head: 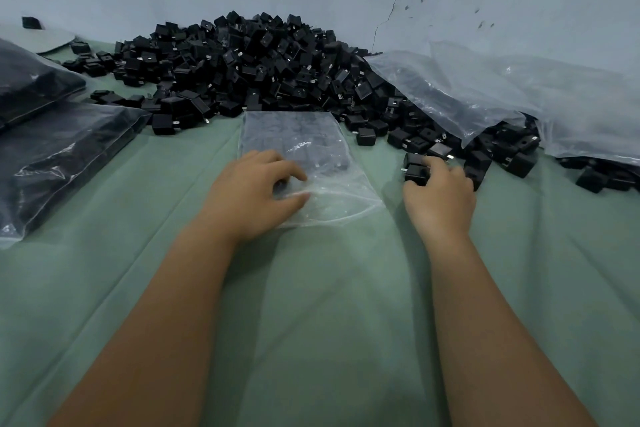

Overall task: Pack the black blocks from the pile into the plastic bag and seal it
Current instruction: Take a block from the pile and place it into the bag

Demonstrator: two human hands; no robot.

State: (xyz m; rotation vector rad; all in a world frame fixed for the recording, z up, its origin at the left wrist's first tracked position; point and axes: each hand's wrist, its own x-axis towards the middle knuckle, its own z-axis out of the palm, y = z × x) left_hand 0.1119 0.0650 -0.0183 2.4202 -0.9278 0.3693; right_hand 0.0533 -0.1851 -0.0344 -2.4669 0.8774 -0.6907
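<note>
Item, frame centre: plastic bag [304,152], part-filled, mouth toward me, my left hand [256,194] pinching its open edge. My right hand [438,191] grips black blocks [415,168] at pile [249,62] edge. Green bench [329,322] foreground.

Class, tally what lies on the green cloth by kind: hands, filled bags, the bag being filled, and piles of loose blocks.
Hands: 2, left hand and right hand
Filled bags: 2
Bag being filled: 1
Pile of black blocks: 1
Total: 6
</note>
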